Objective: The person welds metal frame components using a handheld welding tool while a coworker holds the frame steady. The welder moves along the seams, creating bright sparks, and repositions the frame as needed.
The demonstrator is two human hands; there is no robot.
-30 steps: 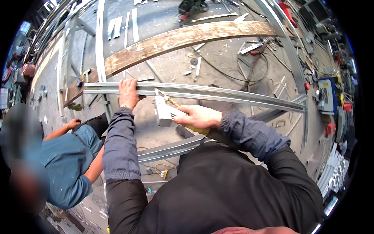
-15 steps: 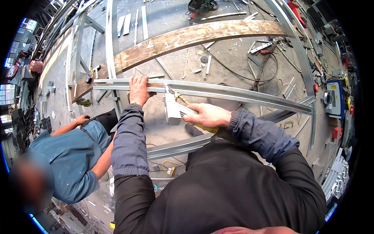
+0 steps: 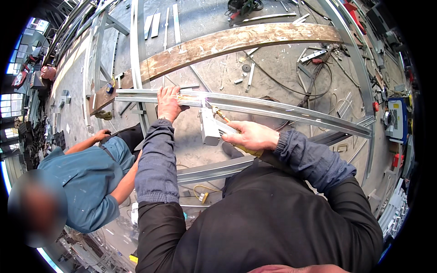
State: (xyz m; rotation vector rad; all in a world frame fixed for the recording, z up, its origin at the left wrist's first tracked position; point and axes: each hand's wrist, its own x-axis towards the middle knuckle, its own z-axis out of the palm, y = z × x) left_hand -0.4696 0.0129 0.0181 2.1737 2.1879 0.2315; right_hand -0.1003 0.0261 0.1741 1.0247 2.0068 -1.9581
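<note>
My left hand [image 3: 169,104] is closed over the long grey metal rail [image 3: 259,103], near the rail's left part. Beside it, bright sparks and a violet-white glow show on the rail at the top of a short boxy metal piece [image 3: 210,130], which juts toward me. Just right of that piece, my right hand [image 3: 251,135] is wrapped round a welding torch with a brass-coloured tip [image 3: 217,110] and a yellow body [image 3: 248,150]. The tip points up at the glowing spot. Thin metal strips lie by my right thumb; how they connect is hard to make out. My right fingers are mostly hidden underneath.
A person in a blue shirt [image 3: 86,186] is close on my left. Beyond the rail, a worn wooden plank [image 3: 241,38] spans the metal frame [image 3: 140,54]. Cables, metal offcuts and a black tool [image 3: 243,9] lie on the floor. A blue-and-white machine [image 3: 397,119] stands right.
The glow and sparks on the rail have become brighter and spread toward my left hand. The whole view has shifted slightly; both hands keep their places on the rail and torch.
</note>
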